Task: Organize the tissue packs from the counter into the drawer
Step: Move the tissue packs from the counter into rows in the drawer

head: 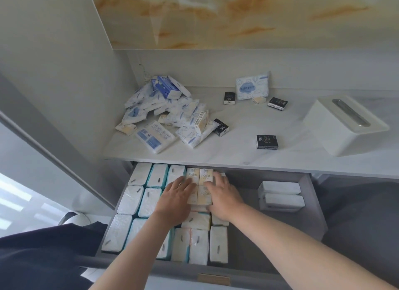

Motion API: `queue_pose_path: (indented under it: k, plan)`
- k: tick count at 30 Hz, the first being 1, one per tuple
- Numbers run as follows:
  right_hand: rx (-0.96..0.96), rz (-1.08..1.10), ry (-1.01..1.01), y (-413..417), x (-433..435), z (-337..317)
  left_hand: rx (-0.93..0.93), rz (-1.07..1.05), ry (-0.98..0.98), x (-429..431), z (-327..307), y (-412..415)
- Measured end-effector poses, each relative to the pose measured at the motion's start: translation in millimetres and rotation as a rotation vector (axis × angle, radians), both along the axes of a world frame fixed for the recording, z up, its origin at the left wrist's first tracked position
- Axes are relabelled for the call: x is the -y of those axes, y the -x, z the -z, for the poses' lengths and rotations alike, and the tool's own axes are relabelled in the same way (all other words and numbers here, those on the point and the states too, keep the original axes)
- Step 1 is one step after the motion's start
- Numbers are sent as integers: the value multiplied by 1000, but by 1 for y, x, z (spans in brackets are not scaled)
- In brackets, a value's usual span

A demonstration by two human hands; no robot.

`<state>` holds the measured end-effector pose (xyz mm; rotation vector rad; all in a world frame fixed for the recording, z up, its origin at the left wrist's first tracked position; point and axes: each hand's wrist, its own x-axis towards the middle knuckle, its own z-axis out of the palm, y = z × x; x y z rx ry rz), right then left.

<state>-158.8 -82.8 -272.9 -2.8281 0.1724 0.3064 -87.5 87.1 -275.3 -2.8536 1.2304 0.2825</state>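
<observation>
grey drawer (pixel 313 203) stands pulled out under the pale marbled counter (pixel 237 153), at 6 o'clock of the view. both bare forearms reach in from 6 o'clock. left hand (pixel 176 194) lies palm down on the cream "face" packs (pixel 199 177) near the drawer's middle back, fingers straight and a little spread, pointing to 1 o'clock, tips on the packs' left edge. right hand (pixel 223 194) lies flat on the same packs from the 3 o'clock side, fingers close together and pointing to 11 o'clock, thumb low at the packs' near edge; cannot tell if it pinches anything. the cream packs sit flat in a two-by-two block between the hands. white-and-teal packs (pixel 140 199) stand in rows filling the drawer's left side, at 9 o'clock of the hands. more white packs (pixel 198 246) stand along the front at 6 o'clock of the hands. two white packs (pixel 280 194) lie stacked at 3 o'clock, apart from the rest. on the counter, a loose pile of blue-and-white packs (pixel 164 112) sits at 10 o'clock, against the left wall. a blue cloud-print pack (pixel 252 88) leans on the back wall at 12 o'clock. four small black packs (pixel 266 142) lie scattered between pile and white tissue box (pixel 343 125), which sits at 3 o'clock of the counter. dark clothing (pixel 43 257) shows at 8 o'clock.
</observation>
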Motion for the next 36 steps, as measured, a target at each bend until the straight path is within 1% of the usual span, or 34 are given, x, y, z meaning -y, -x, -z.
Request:
queue_pose_path:
  k: [2, 5, 8, 10, 12, 14, 17, 19, 20, 22, 24, 26, 27, 29, 30, 32, 36]
  plan:
    - [-23, -73, 37, -4, -1, 0, 10, 6, -17, 2, -1, -2]
    - [-79, -65, 35, -8, 1, -1, 15, 18, -45, 5, -3, -4]
    - [-77, -124, 121, -10, 4, -8, -24, 33, -26, 6, -7, -7]
    - [7, -107, 93, -16, 4, -19, -59, 35, 20, 7, -17, -15]
    - [159, -53, -23, -27, 4, -34, -90, -7, 110, 10, -33, -27]
    - [297, -13, -98, -42, 6, -52, -81, -55, 223, 13, -53, -44]
    - [438, 42, -129, -69, 15, -76, -38, -123, 321, 17, -81, -71]
    - [488, 94, -114, -91, 22, -89, -23, -159, 349, 16, -94, -91]
    - [480, 118, -84, -103, 26, -94, -11, -173, 346, 14, -98, -101]
    - [392, 168, 21, -128, 32, -100, 16, -231, 333, 4, -100, -122]
    - [283, 199, 96, -149, 37, -102, 48, -338, 328, -10, -98, -144]
    - [222, 178, 139, -165, 37, -99, 72, -452, 310, -24, -95, -166]
    - [225, 158, 164, -171, 35, -97, 81, -496, 298, -31, -93, -176]
    - [312, 120, 211, -180, 28, -91, 88, -554, 300, -43, -90, -195]
    - [380, 98, 206, -183, 23, -89, 84, -572, 303, -47, -87, -203]
    - [496, 33, 123, -189, 10, -85, 75, -584, 301, -54, -80, -215]
    - [536, -73, -137, -197, -15, -81, 69, -590, 345, -56, -61, -228]
